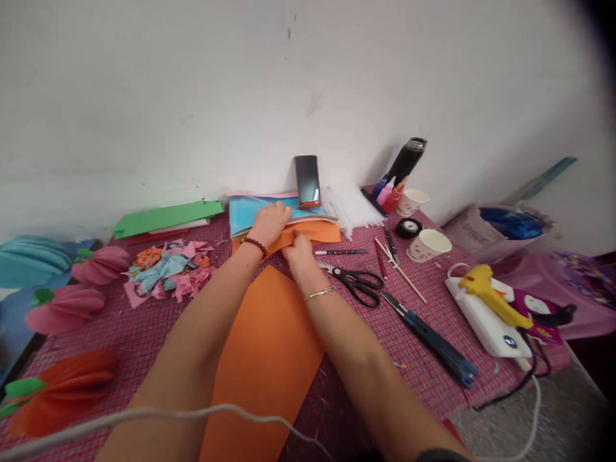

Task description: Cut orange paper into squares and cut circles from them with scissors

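Note:
Both my arms reach forward over a large orange paper sheet (269,359) lying on the pink checked tablecloth (144,321). My left hand (270,222) rests palm down on a stack of coloured paper (245,212) by the wall, fingers lying on the blue top sheet and the orange sheet under it. My right hand (299,250) is closed in a pinch on the edge of an orange sheet (322,231) sticking out of that stack. A beaded bracelet is on the left wrist, a thin bangle on the right.
Black scissors (359,282), pens and sticks lie right of my hands. A yellow glue gun (491,292) sits on a white box. Paper cups (428,244), tape roll, black flask (407,160), phone (307,179) stand by the wall. Paper scraps (168,269) and paper flowers (67,308) lie left.

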`<state>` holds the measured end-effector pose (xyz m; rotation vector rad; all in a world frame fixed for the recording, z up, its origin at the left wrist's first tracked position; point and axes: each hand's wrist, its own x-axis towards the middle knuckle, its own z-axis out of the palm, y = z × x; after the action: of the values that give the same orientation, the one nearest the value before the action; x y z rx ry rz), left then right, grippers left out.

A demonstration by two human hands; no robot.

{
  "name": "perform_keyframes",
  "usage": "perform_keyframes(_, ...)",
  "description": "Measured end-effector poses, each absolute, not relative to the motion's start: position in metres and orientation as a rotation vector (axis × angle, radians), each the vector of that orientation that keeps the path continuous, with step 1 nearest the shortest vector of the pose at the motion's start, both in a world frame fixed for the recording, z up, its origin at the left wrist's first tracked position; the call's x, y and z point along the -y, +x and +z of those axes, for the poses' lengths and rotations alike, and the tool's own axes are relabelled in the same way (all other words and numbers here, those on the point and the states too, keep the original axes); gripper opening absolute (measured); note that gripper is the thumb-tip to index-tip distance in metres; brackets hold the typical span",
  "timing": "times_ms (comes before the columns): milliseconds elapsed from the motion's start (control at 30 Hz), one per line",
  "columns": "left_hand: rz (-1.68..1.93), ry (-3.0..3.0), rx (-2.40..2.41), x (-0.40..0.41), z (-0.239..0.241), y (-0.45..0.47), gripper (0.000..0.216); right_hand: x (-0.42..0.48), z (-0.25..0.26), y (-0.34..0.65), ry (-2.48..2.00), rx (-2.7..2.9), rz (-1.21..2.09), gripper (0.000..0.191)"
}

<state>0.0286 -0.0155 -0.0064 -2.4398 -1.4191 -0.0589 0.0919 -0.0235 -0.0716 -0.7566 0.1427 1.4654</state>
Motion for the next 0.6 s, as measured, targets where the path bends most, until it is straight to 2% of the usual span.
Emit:
perform_keyframes(67, -0.034, -2.472, 1.394, 0.015, -0.005, 0.026, 0.029, 0.029, -0.071, 0.084, -0.739, -0.143, 1.459, 0.032)
perform_keyframes(167, -0.003, -2.508, 1.373, 0.015, -0.004, 0.023, 0.028, 0.049, -0.069, 0.078, -0.678, -0.115, 1.467, 0.018)
perform_keyframes(400, 0.015, -2.52, 1.409, 0.013, -0.002, 0.023, 0.03, 0.098, -0.066, 0.113, -0.538, 0.018, 1.426, 0.037)
perform_keyframes(600, 0.01, -2.511, 1.455, 0.013, -0.003, 0.023, 0.03, 0.073, -0.07, 0.115, -0.588, 0.038, 1.45, 0.027)
